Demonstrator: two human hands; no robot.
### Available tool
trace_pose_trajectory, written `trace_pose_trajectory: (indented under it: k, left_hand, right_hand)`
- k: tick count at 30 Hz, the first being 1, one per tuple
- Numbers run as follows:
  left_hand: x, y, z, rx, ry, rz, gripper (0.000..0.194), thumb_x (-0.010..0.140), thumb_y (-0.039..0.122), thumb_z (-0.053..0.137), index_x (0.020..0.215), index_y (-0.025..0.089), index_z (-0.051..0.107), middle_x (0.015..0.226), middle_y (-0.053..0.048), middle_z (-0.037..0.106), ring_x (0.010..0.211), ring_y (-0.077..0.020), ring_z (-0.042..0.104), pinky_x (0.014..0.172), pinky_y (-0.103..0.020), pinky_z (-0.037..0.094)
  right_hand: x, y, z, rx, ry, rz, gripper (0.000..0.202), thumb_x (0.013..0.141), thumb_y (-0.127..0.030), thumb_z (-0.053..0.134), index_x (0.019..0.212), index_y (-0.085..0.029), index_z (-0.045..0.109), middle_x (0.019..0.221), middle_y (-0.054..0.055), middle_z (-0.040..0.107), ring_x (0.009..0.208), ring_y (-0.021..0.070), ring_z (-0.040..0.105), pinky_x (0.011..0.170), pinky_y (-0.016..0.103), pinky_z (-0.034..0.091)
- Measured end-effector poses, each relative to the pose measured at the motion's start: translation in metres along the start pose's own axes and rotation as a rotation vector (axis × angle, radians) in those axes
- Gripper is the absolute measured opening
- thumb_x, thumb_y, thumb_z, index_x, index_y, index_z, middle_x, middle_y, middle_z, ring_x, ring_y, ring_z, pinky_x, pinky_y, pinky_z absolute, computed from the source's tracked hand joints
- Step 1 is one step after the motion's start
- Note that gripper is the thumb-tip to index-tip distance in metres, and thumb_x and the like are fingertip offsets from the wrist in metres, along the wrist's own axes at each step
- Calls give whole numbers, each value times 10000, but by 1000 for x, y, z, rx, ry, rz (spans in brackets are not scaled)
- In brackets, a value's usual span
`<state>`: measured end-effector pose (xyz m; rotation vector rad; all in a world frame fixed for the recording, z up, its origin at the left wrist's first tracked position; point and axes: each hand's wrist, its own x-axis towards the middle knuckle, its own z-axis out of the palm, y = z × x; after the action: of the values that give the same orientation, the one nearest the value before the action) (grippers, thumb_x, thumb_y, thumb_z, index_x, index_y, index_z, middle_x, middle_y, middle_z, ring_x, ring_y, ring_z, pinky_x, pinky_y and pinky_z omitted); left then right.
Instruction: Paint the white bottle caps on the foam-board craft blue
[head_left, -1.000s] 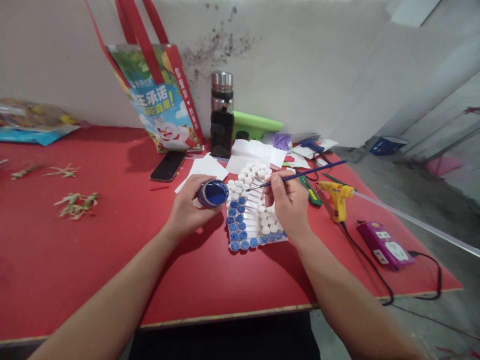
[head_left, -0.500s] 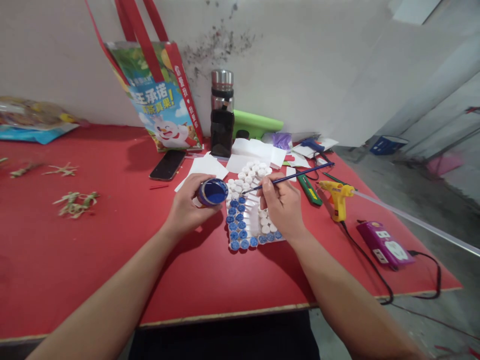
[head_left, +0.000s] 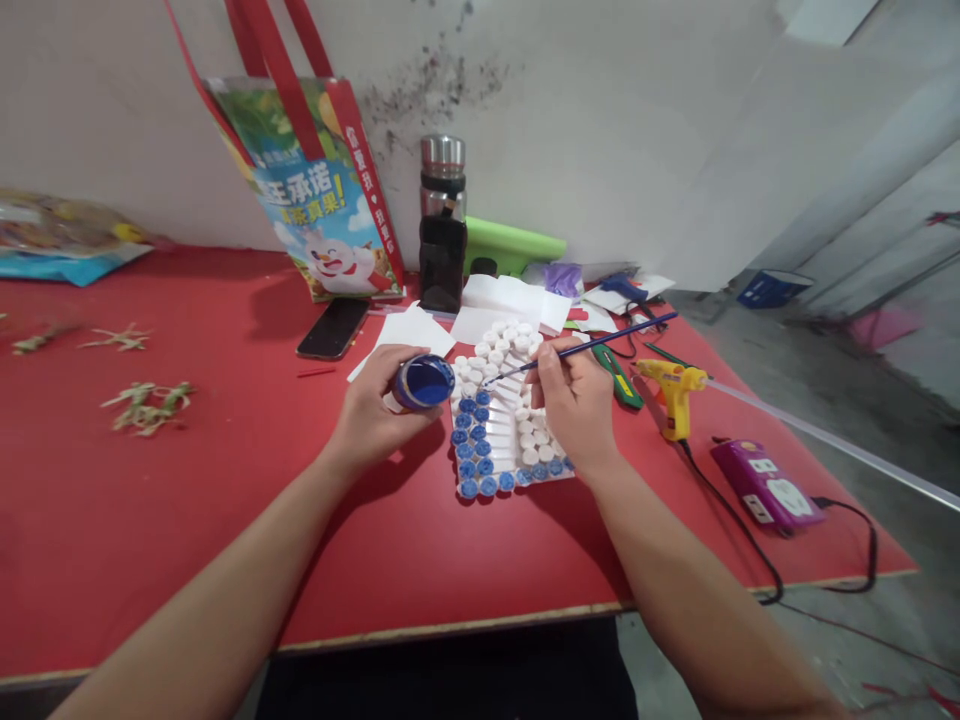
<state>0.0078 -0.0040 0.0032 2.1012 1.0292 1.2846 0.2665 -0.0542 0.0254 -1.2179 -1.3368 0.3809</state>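
A jar of blue paint (head_left: 426, 382), tilted with its mouth toward me, is gripped by my left hand (head_left: 371, 410). My right hand (head_left: 574, 405) pinches a slim paintbrush (head_left: 600, 340) by its handle. The brush tip points left and down at the upper end of the blue discs, over or touching a white one; I cannot tell which. Beneath lies a craft panel (head_left: 501, 445) edged with small round discs. Those on its left side and along the front are blue, while the upper and right ones are white. A ribbed white strip runs up its middle. My right hand covers some of the right side.
On the red table (head_left: 225, 540), a yellow glue gun (head_left: 675, 390), green cutter (head_left: 616, 378) and purple box (head_left: 766, 485) with a cord lie right. A phone (head_left: 332, 328), steel bottle (head_left: 442, 225), white paper (head_left: 405, 335) and shopping bag (head_left: 322, 200) stand or lie behind.
My right hand and the brush have shifted slightly right, uncovering more white discs on the panel's right side. The jar stays in my left hand. The whole view has shifted a little.
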Motion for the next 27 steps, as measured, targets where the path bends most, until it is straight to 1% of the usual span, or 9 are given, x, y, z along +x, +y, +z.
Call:
trace_pose_trajectory:
  k: [2,6,8,15,20,22,25,27]
  left_hand:
    - [0,0,0,-1,-5,-5,508,845,307,879,1316,232,703,1397,-117,738,1267,-341,719,1146,-559,584]
    - [1,-3,0,-7,-13,8,517,841,319,888,1315,227,704,1396,-125,737,1275,-346,719,1154,-561,580]
    - [2,-4,-1,-3,-15,18,519,840,322,893,1314,226,704,1396,-128,738,1280,-348,718,1158,-564,578]
    - [3,-2,-1,3,-15,26,504,843,320,891,1304,226,709,1390,-126,742,1277,-347,720,1151,-556,580]
    - [3,-2,-1,5,-18,23,509,839,316,893,1304,226,705,1375,-123,742,1264,-347,723,1147,-555,583]
    - [3,-1,-1,7,-17,18,505,837,315,889,1299,229,704,1372,-119,741,1259,-345,723,1143,-553,586]
    - [2,-1,-1,9,-23,12,493,839,324,885,1288,235,705,1363,-115,742,1249,-340,722,1130,-547,593]
    - [2,-1,-1,6,-22,9,488,842,325,884,1288,241,704,1360,-114,741,1245,-339,722,1126,-553,595]
  right_hand:
    - [-2,-1,2,20,-10,-5,362,1109,-551,601,918,-245,623,684,-44,683,483,92,603,519,266,477]
    - [-6,-3,6,66,-93,-12,330,1110,-546,605,979,-245,642,732,-39,710,485,86,614,498,255,477]
    - [-6,-4,7,59,-120,-14,330,1107,-547,608,978,-245,642,740,-34,715,482,87,610,486,255,470]
    - [-2,-1,3,12,-40,-25,346,1116,-558,591,971,-247,638,752,-32,721,493,89,611,525,273,494]
    - [-4,-3,5,14,-104,-41,313,1120,-514,594,970,-243,639,748,-30,722,493,86,617,512,269,468]
    - [-4,-3,4,-5,-92,-44,311,1120,-512,595,970,-243,641,758,-27,721,501,89,617,523,275,476]
    - [-2,-1,2,-27,-41,-46,329,1124,-528,589,957,-248,636,755,-26,717,510,95,614,537,283,490]
    - [-2,-1,1,-14,-43,-41,334,1124,-541,586,966,-251,636,746,-29,718,505,98,619,532,284,493]
